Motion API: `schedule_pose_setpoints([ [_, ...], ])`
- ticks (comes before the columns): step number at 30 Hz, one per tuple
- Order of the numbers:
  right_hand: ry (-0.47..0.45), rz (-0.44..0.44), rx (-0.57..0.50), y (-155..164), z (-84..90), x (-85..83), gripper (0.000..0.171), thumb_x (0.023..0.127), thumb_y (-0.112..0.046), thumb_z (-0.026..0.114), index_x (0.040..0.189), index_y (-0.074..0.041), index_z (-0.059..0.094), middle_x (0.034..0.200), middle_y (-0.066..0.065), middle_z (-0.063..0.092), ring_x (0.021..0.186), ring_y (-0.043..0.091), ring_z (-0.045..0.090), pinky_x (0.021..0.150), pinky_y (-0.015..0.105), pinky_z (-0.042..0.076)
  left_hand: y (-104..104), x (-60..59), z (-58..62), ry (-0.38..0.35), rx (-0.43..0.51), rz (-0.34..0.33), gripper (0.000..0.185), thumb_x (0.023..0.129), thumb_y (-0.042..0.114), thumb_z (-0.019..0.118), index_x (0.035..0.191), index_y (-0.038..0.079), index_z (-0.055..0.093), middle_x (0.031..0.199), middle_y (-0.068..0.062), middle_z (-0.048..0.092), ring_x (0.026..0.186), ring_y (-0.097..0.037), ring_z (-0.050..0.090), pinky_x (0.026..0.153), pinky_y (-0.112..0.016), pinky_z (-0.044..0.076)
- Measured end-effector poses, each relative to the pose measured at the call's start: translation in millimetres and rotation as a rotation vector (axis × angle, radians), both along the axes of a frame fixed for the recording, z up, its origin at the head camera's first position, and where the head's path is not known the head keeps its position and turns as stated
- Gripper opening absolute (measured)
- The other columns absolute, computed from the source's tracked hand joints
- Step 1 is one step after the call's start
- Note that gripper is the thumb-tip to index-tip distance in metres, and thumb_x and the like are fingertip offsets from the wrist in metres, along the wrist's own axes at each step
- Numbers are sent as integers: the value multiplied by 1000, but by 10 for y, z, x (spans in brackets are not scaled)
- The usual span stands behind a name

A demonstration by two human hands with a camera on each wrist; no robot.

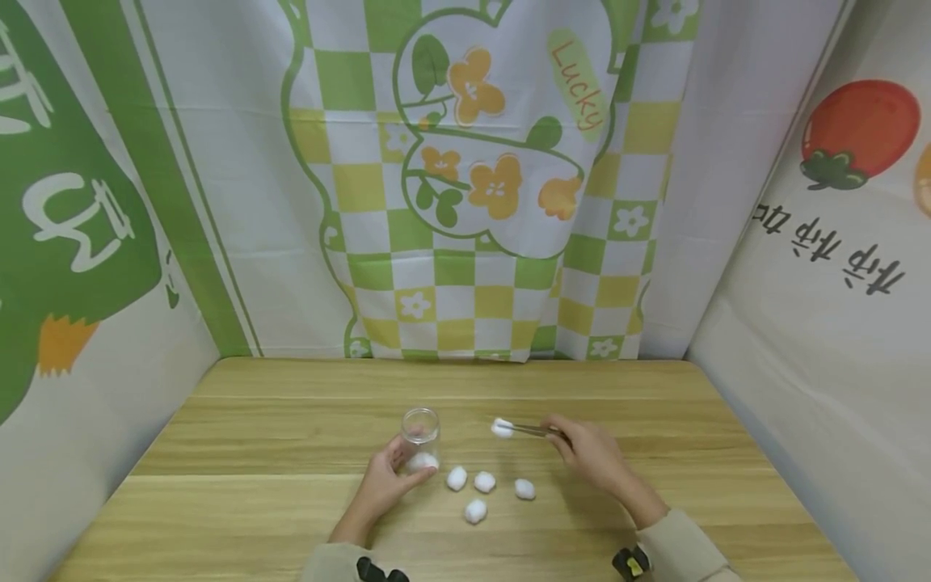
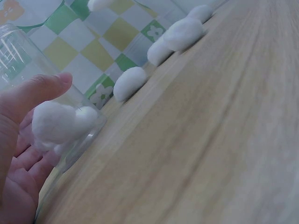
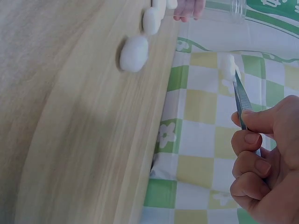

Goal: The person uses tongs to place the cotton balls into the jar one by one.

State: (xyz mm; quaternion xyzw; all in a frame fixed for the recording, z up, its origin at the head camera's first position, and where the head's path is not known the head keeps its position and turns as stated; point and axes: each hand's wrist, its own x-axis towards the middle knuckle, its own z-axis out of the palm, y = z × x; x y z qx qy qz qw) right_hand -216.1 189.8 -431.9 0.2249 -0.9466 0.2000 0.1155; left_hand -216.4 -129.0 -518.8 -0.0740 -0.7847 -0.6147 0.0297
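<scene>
A small clear glass jar (image 1: pixel 420 436) stands on the wooden table (image 1: pixel 254 453), with cotton balls (image 2: pixel 58 122) inside at the bottom. My left hand (image 1: pixel 384 482) grips the jar from the near side. My right hand (image 1: pixel 591 453) pinches metal tweezers (image 1: pixel 532 429), whose tips hold a white cotton ball (image 1: pixel 502 428) above the table, to the right of the jar. In the right wrist view the tweezers (image 3: pixel 241 107) hold the same cotton ball (image 3: pixel 228 66). Several loose cotton balls (image 1: pixel 483 482) lie on the table between my hands.
Printed cloth walls enclose the table at the back (image 1: pixel 480 186), left (image 1: pixel 73 242) and right (image 1: pixel 836 267). The loose cotton balls (image 2: pixel 131 83) sit in a row just right of the jar.
</scene>
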Motion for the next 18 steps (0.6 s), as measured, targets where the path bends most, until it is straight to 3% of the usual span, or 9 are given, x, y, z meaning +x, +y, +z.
schedule_pose_setpoints([
  [18, 90, 39, 1, -223, 153, -2, 11, 91, -15, 63, 102, -16, 65, 58, -8, 49, 50, -1, 28, 45, 14, 21, -8, -22, -32, -10, 2, 3, 69, 76, 12, 81, 136, 1, 49, 140, -23, 53, 132, -40, 51, 115, -49, 39],
])
